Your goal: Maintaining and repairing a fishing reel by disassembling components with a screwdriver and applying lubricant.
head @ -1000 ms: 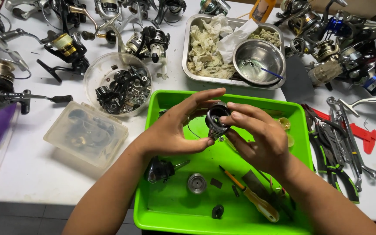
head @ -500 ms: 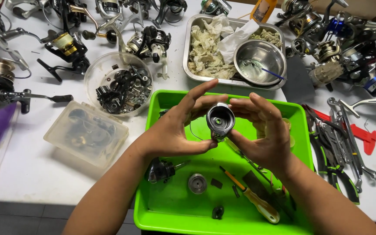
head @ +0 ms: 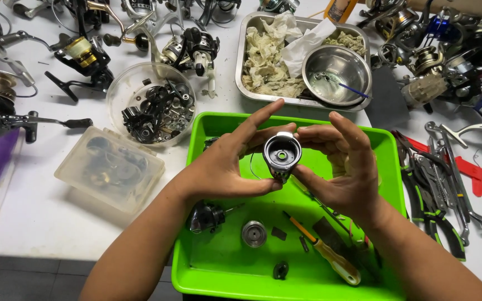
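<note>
— What have you got hold of?
— Your left hand [head: 218,167] and right hand [head: 344,167] both pinch the round silver-and-black metal spool [head: 282,155] between fingertips, above the bright green plastic tray [head: 218,262].
</note>
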